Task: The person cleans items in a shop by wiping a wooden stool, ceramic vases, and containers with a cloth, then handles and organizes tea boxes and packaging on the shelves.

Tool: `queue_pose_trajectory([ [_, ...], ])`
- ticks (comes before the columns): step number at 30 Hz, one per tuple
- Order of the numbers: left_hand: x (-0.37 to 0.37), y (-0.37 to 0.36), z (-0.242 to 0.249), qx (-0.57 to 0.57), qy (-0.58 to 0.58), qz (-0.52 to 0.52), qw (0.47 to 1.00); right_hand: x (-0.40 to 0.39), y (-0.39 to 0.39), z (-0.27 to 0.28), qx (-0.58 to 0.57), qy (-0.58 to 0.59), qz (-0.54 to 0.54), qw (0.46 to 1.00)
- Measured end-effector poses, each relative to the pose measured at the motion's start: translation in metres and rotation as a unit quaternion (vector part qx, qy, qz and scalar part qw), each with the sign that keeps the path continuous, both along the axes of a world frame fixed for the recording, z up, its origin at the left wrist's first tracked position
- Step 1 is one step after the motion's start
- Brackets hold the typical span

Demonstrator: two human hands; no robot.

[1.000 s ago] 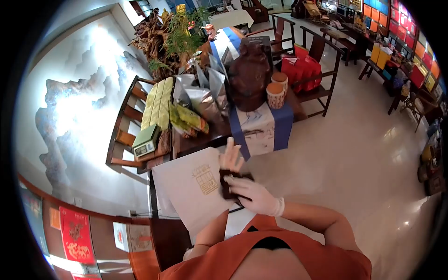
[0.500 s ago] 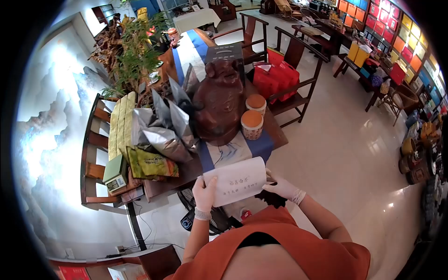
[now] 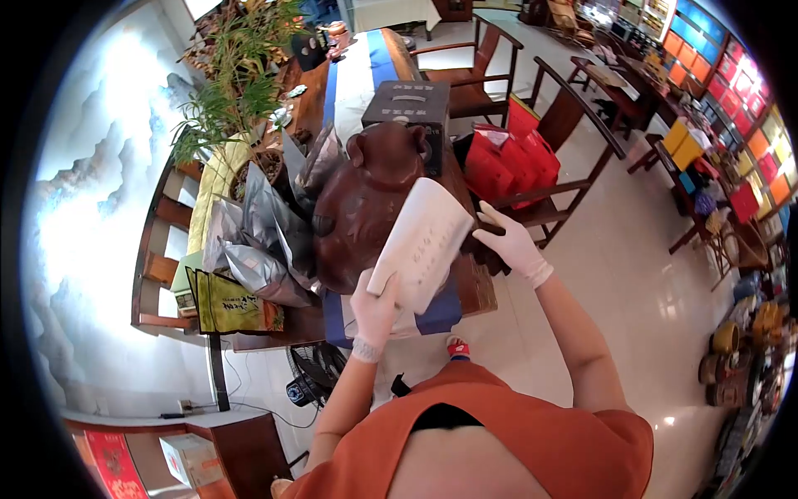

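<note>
My left hand (image 3: pixel 376 312), in a white glove, grips the lower left edge of a curled white paper (image 3: pixel 422 241) printed with dark Chinese characters. The paper is tilted and raised in front of a large brown pot-bellied statue (image 3: pixel 362 208). Just right of the paper is my gloved right hand (image 3: pixel 517 245), fingers apart and off the sheet. A dark brown thing (image 3: pixel 490 256) shows beside its thumb, partly hidden. Silver foil bags (image 3: pixel 262 220) stand left of the statue, with a yellow-green bag (image 3: pixel 237 303) at the table's near left corner.
A dark box (image 3: pixel 406 104) sits behind the statue on the cloth-covered wooden table (image 3: pixel 480 291). Red bags (image 3: pixel 511 166) rest on a wooden armchair (image 3: pixel 578 137) to the right. Below the table edge a black fan (image 3: pixel 316 366) stands on the floor. Leafy plants (image 3: pixel 237 91) rise at left.
The right hand has come off the paper's right edge and opened. My left hand has lifted and tilted the sheet, which now overlaps the statue. The view has shifted closer to the table.
</note>
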State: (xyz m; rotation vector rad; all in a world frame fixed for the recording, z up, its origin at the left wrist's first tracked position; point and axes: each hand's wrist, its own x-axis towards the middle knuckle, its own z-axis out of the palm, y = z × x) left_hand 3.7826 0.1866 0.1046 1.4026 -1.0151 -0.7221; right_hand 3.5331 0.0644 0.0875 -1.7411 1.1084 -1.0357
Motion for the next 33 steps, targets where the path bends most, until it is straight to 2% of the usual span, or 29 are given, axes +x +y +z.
queue_pose_trajectory([
  [1,-0.002,-0.017,-0.015,-0.004,-0.085,0.012,0.996,-0.004,-0.017,-0.011,0.001,0.019,-0.032,0.999],
  [3,-0.003,-0.045,-0.056,-0.001,-0.247,0.042,0.968,-0.015,-0.029,-0.017,0.073,0.057,-0.009,0.996],
  [4,-0.008,-0.047,-0.054,0.075,-0.209,0.04,0.974,-0.021,-0.03,-0.022,0.109,0.083,0.006,0.991],
  [6,-0.011,-0.043,-0.054,0.062,-0.192,0.044,0.978,-0.023,-0.022,-0.032,0.164,0.093,0.062,0.98],
  [9,-0.014,-0.039,-0.065,-0.046,-0.143,0.053,0.987,-0.017,-0.007,-0.057,0.151,0.131,0.111,0.974],
  [11,-0.011,-0.028,-0.053,-0.036,-0.198,0.04,0.979,-0.007,0.005,-0.066,0.201,0.099,0.164,0.961],
  [13,-0.003,-0.011,-0.054,-0.028,-0.265,0.041,0.963,0.003,0.019,-0.051,0.223,0.085,0.185,0.953],
  [15,-0.004,0.013,-0.05,0.0,-0.276,0.066,0.959,0.02,0.038,-0.004,0.307,0.132,0.17,0.927],
  [16,0.0,0.028,-0.041,-0.014,-0.263,0.065,0.962,0.019,0.037,-0.038,0.172,0.131,0.205,0.955],
  [17,0.006,0.045,-0.067,-0.006,-0.3,0.097,0.949,0.017,0.034,-0.061,0.13,0.186,0.24,0.944],
  [18,0.009,0.07,-0.061,0.035,-0.288,0.087,0.953,0.027,0.045,-0.04,0.245,0.201,0.284,0.905],
  [19,0.014,0.101,-0.069,0.055,-0.273,0.084,0.957,0.037,0.063,-0.031,0.226,0.188,0.297,0.908],
  [20,0.018,0.132,-0.076,0.076,-0.258,0.081,0.96,0.037,0.064,-0.074,0.206,0.227,0.321,0.896],
  [21,0.026,0.165,-0.074,0.129,-0.234,0.055,0.962,0.056,0.089,-0.057,0.243,0.229,0.327,0.884],
  [22,0.032,0.203,-0.083,0.167,-0.238,0.052,0.955,0.076,0.105,-0.059,0.201,0.278,0.362,0.867],
  [24,0.041,0.29,-0.101,0.232,-0.201,0.044,0.951,0.12,0.159,-0.064,0.16,0.25,0.443,0.846],
  [25,0.047,0.334,-0.098,0.264,-0.179,0.034,0.947,0.146,0.191,-0.054,0.224,0.212,0.476,0.824],
  [26,0.049,0.378,-0.093,0.305,-0.132,0.045,0.942,0.168,0.218,-0.065,0.219,0.197,0.503,0.812],
  [27,0.05,0.418,-0.089,0.341,-0.083,0.053,0.935,0.193,0.258,-0.034,0.248,0.171,0.539,0.787],
  [29,0.049,0.502,-0.118,0.336,-0.022,0.124,0.933,0.235,0.316,-0.006,0.295,0.098,0.604,0.733],
  [30,0.049,0.533,-0.095,0.374,-0.009,0.136,0.917,0.255,0.331,-0.014,0.34,0.03,0.621,0.706],
  [31,0.052,0.561,-0.072,0.415,0.004,0.147,0.898,0.276,0.346,-0.002,0.405,-0.026,0.654,0.638],
  [32,0.054,0.591,-0.078,0.423,0.002,0.174,0.889,0.288,0.368,0.014,0.569,-0.066,0.599,0.559],
  [33,0.059,0.615,-0.089,0.432,-0.001,0.199,0.879,0.302,0.393,0.026,0.601,-0.155,0.575,0.533],
])
